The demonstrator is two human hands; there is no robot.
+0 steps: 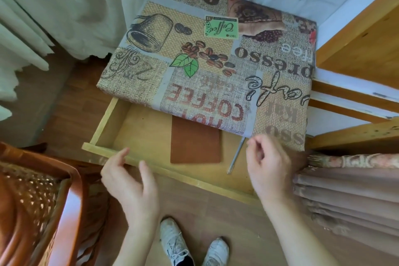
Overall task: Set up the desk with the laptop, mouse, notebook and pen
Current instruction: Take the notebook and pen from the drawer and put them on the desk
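Head view: table (207,54) under a coffee-print cloth, its wooden drawer (138,127) pulled open. Inside lie a brown notebook (195,141) and, just right, a silver pen (236,154). Left hand (131,181) hovers at the drawer front, fingers loosely spread; right hand (268,164) near the pen, fingers curled, holding nothing.

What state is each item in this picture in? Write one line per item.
Drawer: pulled open.
Brown notebook: closed, flat in the drawer, far end under the desk top.
Pen: lying in the drawer, right of the notebook.
Left hand: empty, fingertips at the drawer front.
Right hand: empty, above the drawer's right end.
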